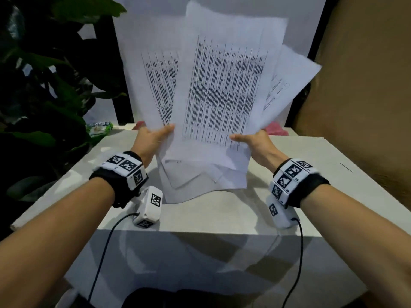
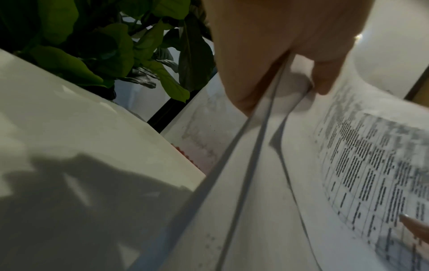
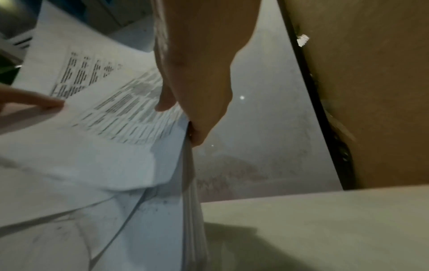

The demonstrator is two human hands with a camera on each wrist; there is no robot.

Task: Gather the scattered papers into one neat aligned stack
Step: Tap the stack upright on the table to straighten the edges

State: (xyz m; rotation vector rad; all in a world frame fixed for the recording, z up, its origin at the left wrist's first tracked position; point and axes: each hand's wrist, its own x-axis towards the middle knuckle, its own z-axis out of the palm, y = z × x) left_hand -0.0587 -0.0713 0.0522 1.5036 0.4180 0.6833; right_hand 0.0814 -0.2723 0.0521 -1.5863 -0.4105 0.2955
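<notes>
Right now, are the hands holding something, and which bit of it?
Yes. Both hold the fanned bunch of white printed paper sheets upright: the left hand pinches its lower left edge, the right hand its lower right edge.

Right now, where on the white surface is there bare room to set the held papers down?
The white surface is bare along its near edge between the two wrists, and on the right toward the brown board. The middle is crowded: left hand and right hand hold fanned papers upright there.

Print blurred, fingers hidden
Papers (image 1: 222, 96) text unreadable; top sheet edge cut at 12 o'clock; both hands' fingers hidden behind sheets; pink item (image 1: 274, 129) mostly covered.
</notes>
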